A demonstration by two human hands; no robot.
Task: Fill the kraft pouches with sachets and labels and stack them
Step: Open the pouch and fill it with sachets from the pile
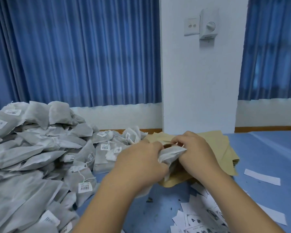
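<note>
Blue curtains point(74, 56) and a white pillar point(200, 81) back a blue-covered counter point(267, 157). Stock, by bulk: a large heap of grey sachets point(32, 157) at left, seemingly barely depleted. A flat pile of empty pouches point(225, 148) lies beyond the hands, and loose paper labels point(200, 217) are scattered near right. No stack of filled pouches is in view, so most of the work appears to remain. Item in hand: one sachet point(171, 153), held between both hands above the counter, its lower end entering a kraft pouch point(173, 179). Left hand point(141, 158): fingers point(155, 146) curled, clamped on the sachet. Right hand point(195, 152): fingers curled, apparently pinching the kraft pouch at its mouth.
</note>
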